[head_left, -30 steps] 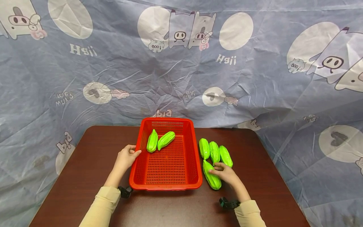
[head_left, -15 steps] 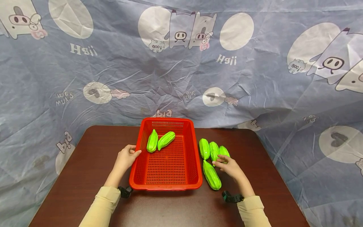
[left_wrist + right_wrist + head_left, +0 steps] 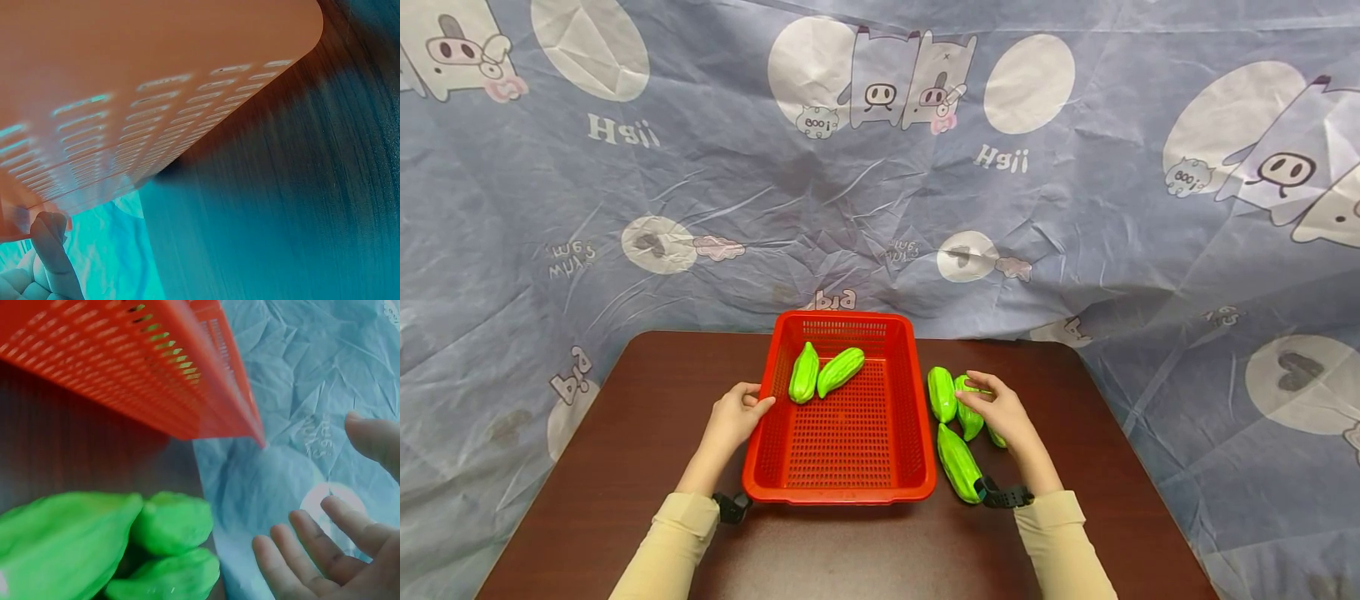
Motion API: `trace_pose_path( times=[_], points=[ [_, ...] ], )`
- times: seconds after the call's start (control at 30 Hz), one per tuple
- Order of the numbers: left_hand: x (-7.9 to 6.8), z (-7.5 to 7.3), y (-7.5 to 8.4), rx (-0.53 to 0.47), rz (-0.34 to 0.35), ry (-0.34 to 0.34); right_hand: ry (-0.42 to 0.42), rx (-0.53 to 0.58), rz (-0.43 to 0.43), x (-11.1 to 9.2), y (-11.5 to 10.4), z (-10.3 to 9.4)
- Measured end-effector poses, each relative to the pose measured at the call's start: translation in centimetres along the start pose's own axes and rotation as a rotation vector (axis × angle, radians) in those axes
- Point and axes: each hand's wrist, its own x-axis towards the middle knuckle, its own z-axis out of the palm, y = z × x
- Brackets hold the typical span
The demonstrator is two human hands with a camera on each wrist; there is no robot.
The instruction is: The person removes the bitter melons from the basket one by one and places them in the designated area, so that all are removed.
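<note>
While left hand (image 3: 734, 417) grips red rectangular plastic basket (image 3: 841, 495), only right wrist view shows right hand (image 3: 356, 573) loosely spread, apart from elongated green gourds (image 3: 69, 540).

Behind the brown table (image 3: 647, 417), a creased blue-grey cloth (image 3: 760, 192) is hung, and both sides of the table are flanked by it. Above the table, cartoon pigs (image 3: 880, 87), a white oval (image 3: 1028, 83) and lettering (image 3: 1000, 158) are printed; right of it, a dark heart (image 3: 1300, 372).
</note>
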Motion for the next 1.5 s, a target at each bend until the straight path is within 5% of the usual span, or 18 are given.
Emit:
trace_pose_path(
  times=[0.87,1.5],
  points=[
    [0.4,0.0,-0.1,0.004,-0.005,0.000,0.013,0.163,-0.115,4.0,-6.3,5.7],
    [0.4,0.1,-0.3,-0.012,-0.011,-0.003,0.060,0.125,-0.065,7.5,-6.9,12.9]
  ],
)
